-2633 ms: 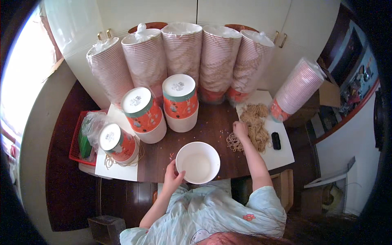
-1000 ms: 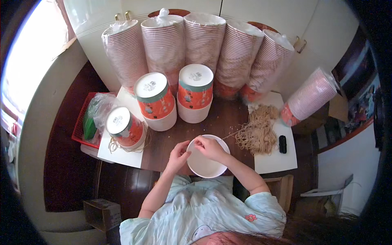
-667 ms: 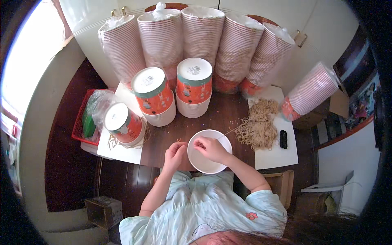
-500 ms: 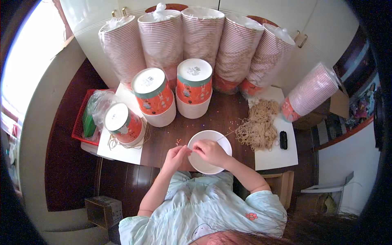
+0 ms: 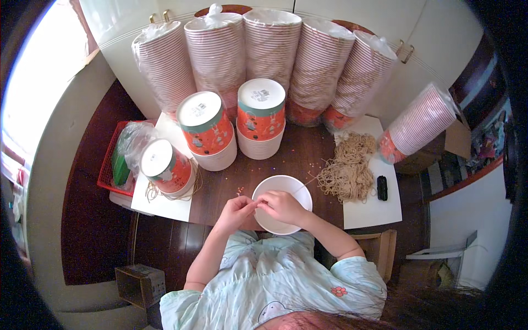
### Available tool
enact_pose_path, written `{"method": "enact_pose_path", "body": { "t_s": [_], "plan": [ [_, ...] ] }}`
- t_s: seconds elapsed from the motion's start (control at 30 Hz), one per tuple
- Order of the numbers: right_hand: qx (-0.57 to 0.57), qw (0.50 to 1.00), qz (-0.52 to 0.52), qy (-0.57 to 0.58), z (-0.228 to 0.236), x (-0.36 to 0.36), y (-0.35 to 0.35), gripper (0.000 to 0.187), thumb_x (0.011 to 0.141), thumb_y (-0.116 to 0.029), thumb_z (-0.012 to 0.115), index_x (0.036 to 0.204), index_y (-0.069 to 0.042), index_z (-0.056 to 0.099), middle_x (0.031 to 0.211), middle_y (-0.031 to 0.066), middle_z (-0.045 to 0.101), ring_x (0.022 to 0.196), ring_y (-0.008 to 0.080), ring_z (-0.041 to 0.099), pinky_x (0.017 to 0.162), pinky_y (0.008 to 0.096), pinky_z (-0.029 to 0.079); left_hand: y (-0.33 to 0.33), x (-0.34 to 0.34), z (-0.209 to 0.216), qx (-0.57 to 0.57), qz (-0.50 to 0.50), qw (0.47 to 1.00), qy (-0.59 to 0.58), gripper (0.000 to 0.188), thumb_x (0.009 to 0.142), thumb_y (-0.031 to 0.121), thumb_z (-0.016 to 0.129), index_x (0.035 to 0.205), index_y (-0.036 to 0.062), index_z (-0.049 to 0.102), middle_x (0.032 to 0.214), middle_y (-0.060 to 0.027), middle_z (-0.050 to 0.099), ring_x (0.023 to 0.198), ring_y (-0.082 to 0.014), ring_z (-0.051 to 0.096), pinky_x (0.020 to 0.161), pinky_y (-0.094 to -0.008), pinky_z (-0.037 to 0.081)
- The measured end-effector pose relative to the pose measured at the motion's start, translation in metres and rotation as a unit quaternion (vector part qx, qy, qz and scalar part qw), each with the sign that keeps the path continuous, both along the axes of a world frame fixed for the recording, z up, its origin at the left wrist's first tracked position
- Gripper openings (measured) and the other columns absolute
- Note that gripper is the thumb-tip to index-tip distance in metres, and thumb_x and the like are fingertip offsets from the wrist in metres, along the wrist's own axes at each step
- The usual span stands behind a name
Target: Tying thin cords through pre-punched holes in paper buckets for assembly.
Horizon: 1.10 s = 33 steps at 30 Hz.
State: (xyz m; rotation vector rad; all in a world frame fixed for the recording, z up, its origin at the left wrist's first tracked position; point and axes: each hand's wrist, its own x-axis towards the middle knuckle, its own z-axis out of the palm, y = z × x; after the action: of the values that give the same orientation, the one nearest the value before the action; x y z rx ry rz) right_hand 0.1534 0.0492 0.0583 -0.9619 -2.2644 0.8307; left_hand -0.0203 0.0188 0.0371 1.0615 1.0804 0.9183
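My left hand (image 5: 236, 212) and my right hand (image 5: 280, 207) meet fingertip to fingertip over a white paper bucket (image 5: 281, 225), which stands open side up at the table's near edge. Both hands are pinched. A thin tan cord (image 5: 306, 184) runs from the right hand across the bucket's rim toward a tangled heap of tan cord (image 5: 352, 173) on the right. What lies between the fingertips is too small to make out.
Upside-down orange-and-green paper buckets (image 5: 261, 116) stand beyond my hands, one circled by loose cord (image 5: 198, 187). Tall bagged bucket stacks (image 5: 272, 49) line the back. A black object (image 5: 381, 188) lies right, a red basket (image 5: 110, 159) left. Small colored bits (image 5: 240, 191) dot the table (image 5: 220, 203).
My right fingers have shifted slightly and come closer to the left fingertips. The bucket and the other things stay in place.
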Motion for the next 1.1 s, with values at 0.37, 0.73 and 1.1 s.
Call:
{"method": "enact_pose_path", "body": {
  "t_s": [0.37, 0.73, 1.1],
  "plan": [
    [0.008, 0.999, -0.033, -0.026, -0.014, -0.002, 0.006, 0.010, 0.073, -0.020, 0.060, 0.073, -0.010, 0.063, 0.068, 0.0052, 0.056, 0.064, 0.0241, 0.057, 0.057, 0.0353, 0.046, -0.007, -0.004, 0.003, 0.248, 0.004, 0.924, 0.291, 0.013, 0.076, 0.008, 0.059, 0.087, 0.0010, 0.060, 0.069, -0.0107, 0.059, 0.057, -0.0143, 0.055, 0.054, -0.0262, 0.044],
    [0.014, 0.995, -0.055, -0.084, -0.037, -0.008, 0.020, 0.012, 0.074, -0.021, 0.058, 0.073, -0.010, 0.063, 0.072, 0.0045, 0.058, 0.067, 0.0232, 0.058, 0.059, 0.0354, 0.046, 0.006, -0.004, -0.063, 0.154, 0.084, 0.966, 0.189, 0.019, 0.081, 0.009, 0.053, 0.095, 0.0001, 0.060, 0.080, -0.0136, 0.064, 0.073, -0.0151, 0.062, 0.064, -0.0269, 0.048],
    [0.037, 0.993, -0.054, -0.097, -0.040, -0.012, 0.021, 0.012, 0.074, -0.021, 0.058, 0.075, -0.010, 0.063, 0.076, 0.0046, 0.060, 0.068, 0.0232, 0.059, 0.058, 0.0354, 0.047, 0.003, -0.001, -0.057, 0.147, 0.089, 0.971, 0.166, 0.018, 0.080, 0.007, 0.052, 0.096, -0.0008, 0.060, 0.076, -0.0113, 0.063, 0.067, -0.0109, 0.058, 0.060, -0.0247, 0.046]
  ]
}}
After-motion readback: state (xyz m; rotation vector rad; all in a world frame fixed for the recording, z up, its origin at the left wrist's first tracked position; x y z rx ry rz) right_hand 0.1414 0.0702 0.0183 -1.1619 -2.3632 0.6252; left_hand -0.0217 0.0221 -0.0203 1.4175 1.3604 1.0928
